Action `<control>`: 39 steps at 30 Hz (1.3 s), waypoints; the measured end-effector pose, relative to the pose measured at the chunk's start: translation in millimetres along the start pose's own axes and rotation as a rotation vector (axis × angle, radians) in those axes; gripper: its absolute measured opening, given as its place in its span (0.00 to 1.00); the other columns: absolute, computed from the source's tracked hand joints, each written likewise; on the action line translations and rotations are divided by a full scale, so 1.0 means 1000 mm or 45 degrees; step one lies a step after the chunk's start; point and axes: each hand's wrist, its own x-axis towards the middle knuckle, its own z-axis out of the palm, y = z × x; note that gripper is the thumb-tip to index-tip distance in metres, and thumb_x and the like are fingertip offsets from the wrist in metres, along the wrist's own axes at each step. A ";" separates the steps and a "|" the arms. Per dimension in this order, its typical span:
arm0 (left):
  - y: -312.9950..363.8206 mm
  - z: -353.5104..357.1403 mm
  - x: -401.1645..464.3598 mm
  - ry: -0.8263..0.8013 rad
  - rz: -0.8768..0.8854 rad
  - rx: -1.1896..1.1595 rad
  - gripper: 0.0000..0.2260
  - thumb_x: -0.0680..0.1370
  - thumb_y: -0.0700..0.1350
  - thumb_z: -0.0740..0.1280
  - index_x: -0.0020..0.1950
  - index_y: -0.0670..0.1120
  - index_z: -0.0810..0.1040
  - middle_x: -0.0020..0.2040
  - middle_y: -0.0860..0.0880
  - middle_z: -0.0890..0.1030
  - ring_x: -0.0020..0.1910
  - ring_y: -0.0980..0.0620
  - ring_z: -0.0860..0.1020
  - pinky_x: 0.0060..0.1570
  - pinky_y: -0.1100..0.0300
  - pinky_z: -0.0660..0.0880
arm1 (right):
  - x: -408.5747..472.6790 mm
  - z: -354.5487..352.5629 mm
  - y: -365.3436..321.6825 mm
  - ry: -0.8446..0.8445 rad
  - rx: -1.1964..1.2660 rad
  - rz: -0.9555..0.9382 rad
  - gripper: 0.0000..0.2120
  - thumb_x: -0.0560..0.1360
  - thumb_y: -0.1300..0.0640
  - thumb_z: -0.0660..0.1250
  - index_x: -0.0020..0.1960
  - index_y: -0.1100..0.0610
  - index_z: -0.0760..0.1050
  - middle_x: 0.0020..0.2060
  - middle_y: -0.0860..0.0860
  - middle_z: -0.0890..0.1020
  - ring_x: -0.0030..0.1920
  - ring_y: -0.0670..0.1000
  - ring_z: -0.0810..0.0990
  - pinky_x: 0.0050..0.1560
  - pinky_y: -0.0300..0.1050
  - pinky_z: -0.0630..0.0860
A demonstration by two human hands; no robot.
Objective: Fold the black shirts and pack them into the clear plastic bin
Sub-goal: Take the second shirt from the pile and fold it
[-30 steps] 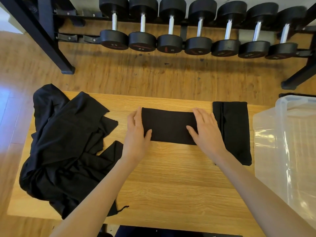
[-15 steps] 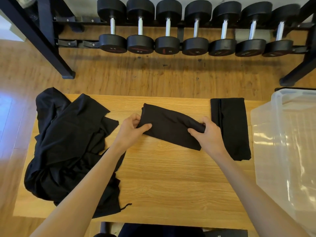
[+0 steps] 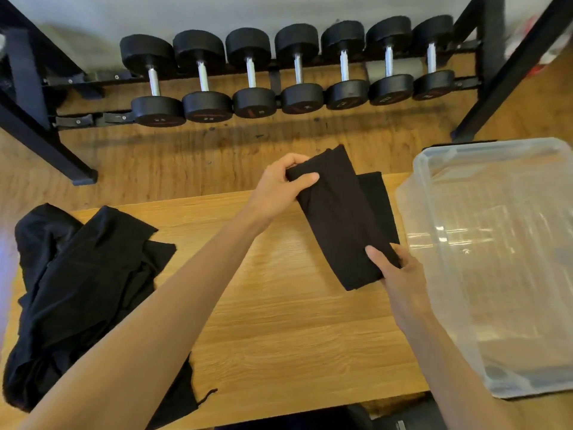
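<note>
The folded black shirt point(image 3: 338, 218) is held over the right part of the table point(image 3: 279, 321), partly above a second folded shirt point(image 3: 379, 206), beside the clear plastic bin point(image 3: 496, 259). The left hand point(image 3: 279, 187) pinches its far end, its grip clamped on the cloth; the right hand point(image 3: 397, 271) pinches the near end. A pile of unfolded black shirts point(image 3: 80, 290) lies at the table's left edge.

Both hands are on the folded black shirt point(image 3: 338, 218): left hand point(image 3: 280, 189) pinches the far end, right hand point(image 3: 395, 270) grips the near end, just beside the clear plastic bin point(image 3: 434, 243). There's another folded shirt point(image 3: 376, 197) under it, I think. Unfolded shirts pile point(image 3: 77, 290) sits on the counter point(image 3: 279, 336)'s left.
</note>
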 end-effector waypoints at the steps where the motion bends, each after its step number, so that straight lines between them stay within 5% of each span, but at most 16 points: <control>1: 0.002 0.010 0.008 -0.018 -0.001 0.009 0.08 0.78 0.40 0.68 0.57 0.45 0.78 0.52 0.49 0.81 0.51 0.54 0.81 0.49 0.58 0.81 | 0.002 -0.003 0.003 0.051 0.053 0.017 0.06 0.75 0.49 0.70 0.52 0.47 0.78 0.51 0.46 0.82 0.56 0.49 0.79 0.61 0.52 0.76; 7: -0.006 0.053 0.046 -0.081 -0.016 0.134 0.09 0.79 0.41 0.68 0.58 0.47 0.78 0.52 0.52 0.81 0.49 0.58 0.79 0.43 0.68 0.76 | 0.015 -0.006 0.017 0.289 0.070 0.090 0.15 0.78 0.48 0.65 0.61 0.55 0.75 0.55 0.50 0.80 0.58 0.52 0.78 0.62 0.53 0.75; 12: -0.024 0.067 0.064 -0.098 -0.010 0.275 0.10 0.79 0.40 0.67 0.60 0.44 0.78 0.54 0.50 0.80 0.54 0.54 0.78 0.53 0.62 0.76 | 0.021 -0.005 0.022 0.368 -0.068 0.004 0.14 0.80 0.51 0.63 0.60 0.59 0.73 0.53 0.54 0.79 0.55 0.54 0.78 0.53 0.46 0.76; 22: -0.024 0.072 0.067 -0.207 0.134 0.164 0.09 0.80 0.39 0.65 0.59 0.48 0.78 0.52 0.57 0.80 0.50 0.67 0.77 0.50 0.72 0.74 | 0.012 -0.005 0.031 0.421 -0.139 -0.130 0.08 0.80 0.50 0.62 0.57 0.52 0.70 0.48 0.46 0.77 0.51 0.50 0.79 0.52 0.58 0.80; 26: -0.035 0.080 0.073 -0.185 0.097 0.307 0.10 0.80 0.38 0.65 0.60 0.46 0.77 0.52 0.54 0.79 0.52 0.59 0.78 0.49 0.70 0.74 | 0.012 -0.005 0.031 0.405 -0.148 -0.109 0.07 0.80 0.50 0.62 0.56 0.51 0.69 0.47 0.44 0.76 0.51 0.50 0.79 0.50 0.58 0.81; 28: -0.041 0.082 0.074 -0.117 0.043 0.355 0.11 0.80 0.38 0.65 0.61 0.46 0.77 0.54 0.52 0.79 0.55 0.55 0.78 0.49 0.69 0.74 | 0.011 -0.004 0.029 0.402 -0.124 -0.099 0.08 0.80 0.50 0.61 0.56 0.52 0.68 0.47 0.44 0.76 0.50 0.50 0.80 0.48 0.55 0.82; 31: -0.041 0.085 0.072 -0.041 0.039 0.443 0.16 0.79 0.39 0.66 0.67 0.47 0.73 0.59 0.51 0.78 0.61 0.53 0.75 0.59 0.62 0.74 | 0.007 -0.005 0.025 0.359 0.017 -0.065 0.10 0.80 0.51 0.62 0.59 0.54 0.67 0.49 0.48 0.78 0.48 0.52 0.82 0.36 0.38 0.80; 33: -0.040 0.086 0.067 0.009 0.107 0.551 0.21 0.79 0.40 0.67 0.71 0.49 0.68 0.66 0.50 0.74 0.66 0.54 0.71 0.66 0.61 0.69 | -0.001 -0.004 0.026 0.342 0.038 -0.045 0.15 0.79 0.51 0.64 0.62 0.53 0.65 0.46 0.49 0.79 0.39 0.54 0.84 0.33 0.36 0.79; 37: -0.039 0.080 0.050 0.148 0.459 0.848 0.23 0.78 0.40 0.67 0.72 0.49 0.69 0.74 0.48 0.64 0.74 0.52 0.62 0.72 0.61 0.59 | -0.017 -0.003 0.038 0.482 -0.159 -0.336 0.18 0.76 0.57 0.69 0.62 0.49 0.67 0.29 0.44 0.71 0.31 0.47 0.73 0.53 0.50 0.78; 39: -0.046 0.078 0.040 0.046 0.701 1.054 0.21 0.79 0.40 0.65 0.72 0.48 0.71 0.75 0.48 0.66 0.75 0.50 0.61 0.74 0.58 0.57 | -0.018 -0.004 0.040 0.472 -0.354 -0.572 0.14 0.77 0.57 0.67 0.60 0.46 0.69 0.33 0.43 0.69 0.34 0.47 0.72 0.46 0.44 0.76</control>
